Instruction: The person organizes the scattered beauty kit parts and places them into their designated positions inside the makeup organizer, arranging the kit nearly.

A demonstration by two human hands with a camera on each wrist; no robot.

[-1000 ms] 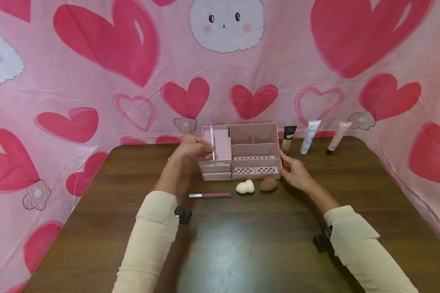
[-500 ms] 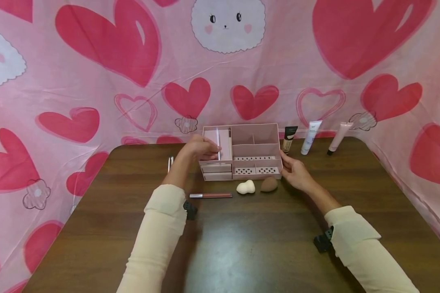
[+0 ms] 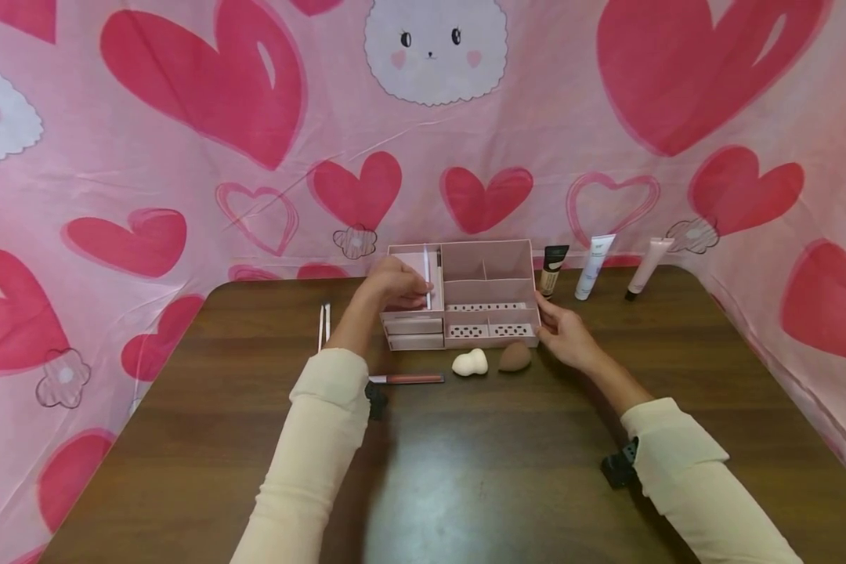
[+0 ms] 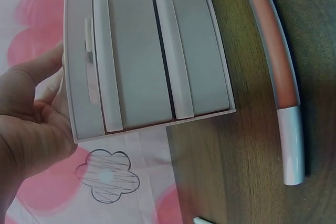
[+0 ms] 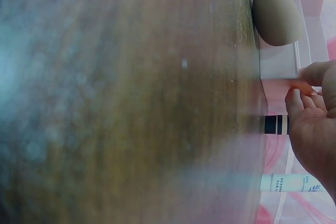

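Note:
My left hand (image 3: 398,283) pinches a slim white stick (image 3: 428,270), which looks like a makeup brush. It stands upright over the left compartment of the pink makeup organizer (image 3: 485,270); whether its lower end touches the bottom cannot be told. In the left wrist view, my left hand (image 4: 31,114) is beside the organizer (image 4: 139,61) with its two drawer fronts, and the pinched stick is hidden. My right hand (image 3: 567,333) rests its fingers and thumb against the organizer's right side. From the right wrist, my right hand (image 5: 315,119) touches that side wall.
A cream sponge (image 3: 470,362) and a brown sponge (image 3: 515,357) lie before the organizer, with a lip gloss tube (image 3: 412,379). Two thin white sticks (image 3: 323,319) lie left. A black-capped tube (image 3: 552,270), white tube (image 3: 595,266) and pink tube (image 3: 648,269) stand right.
My left hand has moved right with the white stick, across the left compartment. Its forearm now uncovers two thin sticks and hides the lip gloss's left end. My right hand stays put.

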